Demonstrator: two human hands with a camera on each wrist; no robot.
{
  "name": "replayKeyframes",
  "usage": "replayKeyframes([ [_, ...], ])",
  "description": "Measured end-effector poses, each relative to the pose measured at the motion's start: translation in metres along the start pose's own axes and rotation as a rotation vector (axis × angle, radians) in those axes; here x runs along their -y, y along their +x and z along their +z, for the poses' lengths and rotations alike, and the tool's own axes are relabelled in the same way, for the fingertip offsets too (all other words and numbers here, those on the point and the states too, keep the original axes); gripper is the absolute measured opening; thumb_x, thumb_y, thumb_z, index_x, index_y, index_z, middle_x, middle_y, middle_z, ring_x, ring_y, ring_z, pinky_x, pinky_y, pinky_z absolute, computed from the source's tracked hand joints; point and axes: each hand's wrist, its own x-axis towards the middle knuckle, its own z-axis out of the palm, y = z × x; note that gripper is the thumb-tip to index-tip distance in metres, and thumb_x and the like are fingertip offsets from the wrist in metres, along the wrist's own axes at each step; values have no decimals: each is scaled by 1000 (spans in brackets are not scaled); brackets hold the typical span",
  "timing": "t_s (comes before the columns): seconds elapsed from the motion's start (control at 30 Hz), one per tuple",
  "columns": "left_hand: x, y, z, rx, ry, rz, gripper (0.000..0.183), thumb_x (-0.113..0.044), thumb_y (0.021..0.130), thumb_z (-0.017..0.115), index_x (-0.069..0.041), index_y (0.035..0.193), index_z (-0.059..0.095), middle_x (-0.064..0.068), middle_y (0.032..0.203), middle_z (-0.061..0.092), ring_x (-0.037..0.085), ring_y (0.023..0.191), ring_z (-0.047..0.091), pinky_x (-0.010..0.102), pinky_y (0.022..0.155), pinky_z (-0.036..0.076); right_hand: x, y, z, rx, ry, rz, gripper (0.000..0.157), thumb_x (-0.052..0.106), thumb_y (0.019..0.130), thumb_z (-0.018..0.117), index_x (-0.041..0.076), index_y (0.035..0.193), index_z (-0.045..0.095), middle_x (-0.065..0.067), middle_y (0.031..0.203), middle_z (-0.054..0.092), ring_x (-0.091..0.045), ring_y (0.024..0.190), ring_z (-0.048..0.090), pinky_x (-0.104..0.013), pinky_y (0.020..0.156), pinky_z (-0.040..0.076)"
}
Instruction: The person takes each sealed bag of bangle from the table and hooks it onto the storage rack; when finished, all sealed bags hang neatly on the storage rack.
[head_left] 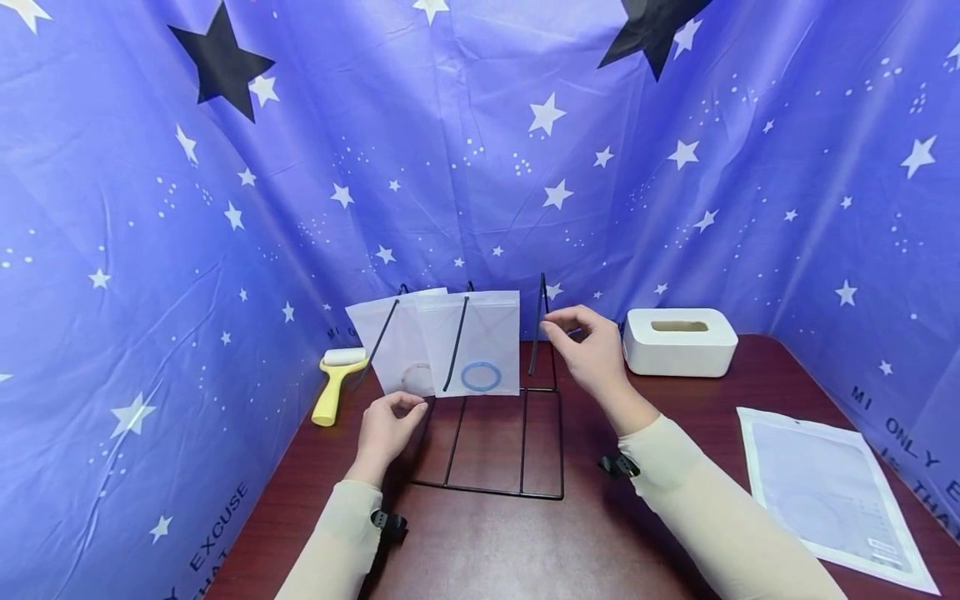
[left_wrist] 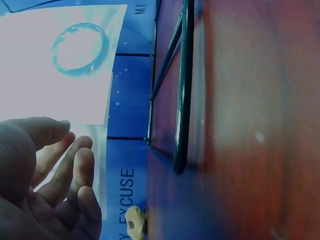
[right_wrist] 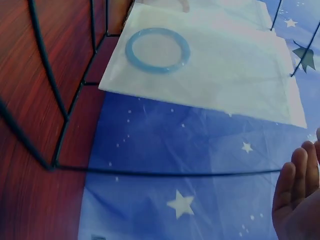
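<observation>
Two translucent white bags hang on a black wire rack (head_left: 522, 442). The nearer bag (head_left: 501, 333) has a blue ring (head_left: 481, 387) in its lower part; the left bag (head_left: 390, 346) lies partly behind it and shows a faint pale ring (head_left: 408, 382). By the left bag's lower edge is my left hand (head_left: 384, 432), its thumb (left_wrist: 52, 131) and fingers a little apart and bent loosely. My right hand (head_left: 592, 346) is raised at the rack's right hook (head_left: 537, 333), thumb and index tips close together. Whether they touch the wire is unclear.
A yellow-handled roller (head_left: 330, 392) with a white head lies left of the rack. A white tissue box (head_left: 678, 350) stands at the back right. A flat, white-edged clear pouch (head_left: 817, 492) lies on the right of the table. A blue starry curtain (head_left: 465, 167) surrounds the table.
</observation>
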Motion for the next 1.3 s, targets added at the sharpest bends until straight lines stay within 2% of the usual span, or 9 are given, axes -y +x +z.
replayKeyframes([
  [0.2,7,-14,-11,50,4,-9,6,-28,92,84,-23,95,81,-10,86,75,12,79,66,37,75,53,6,-17,-27,69,-64,-4,14,0,90,81,-2,103,78,-16,98,72,-13,80,63,-19,71,49],
  [0.47,26,-26,-26,145,-100,-2,13,-20,90,85,-18,101,80,-7,88,74,14,79,65,31,73,52,7,-35,-58,83,-139,-15,14,-3,87,83,1,99,78,-14,95,71,-15,78,61,-18,69,47],
  [0.7,45,-32,-32,220,-142,-14,27,-14,89,86,-9,113,76,-1,94,75,16,81,66,29,75,52,12,-44,-71,100,-183,-41,17,-4,86,83,7,98,77,-11,96,71,-13,79,60,-14,69,47],
  [0.87,56,-37,-36,252,-138,-8,33,-15,88,87,-9,118,74,1,100,75,16,79,65,29,68,53,17,-43,-80,103,-213,-116,22,-9,84,83,6,99,77,-12,98,72,-15,83,62,-13,76,48],
  [0.97,58,-39,-38,278,-122,-22,36,-17,87,88,-10,119,74,1,102,74,16,79,66,30,64,53,21,-40,-92,83,-232,-154,23,-12,82,82,2,100,78,-13,97,72,-20,86,63,-16,79,48],
  [1.07,58,-40,-38,304,-102,-32,39,-20,85,89,-11,120,74,0,103,73,15,81,67,30,66,54,27,-35,-105,29,-249,-158,23,-14,81,82,-2,100,78,-16,98,72,-21,88,62,-19,81,46],
  [1.3,58,-42,-38,362,-82,-26,44,-22,82,92,-9,121,73,1,104,73,15,79,63,29,68,52,29,-28,-134,-95,-275,-141,22,-11,82,81,-2,103,79,-17,100,72,-10,88,62,-18,81,43],
])
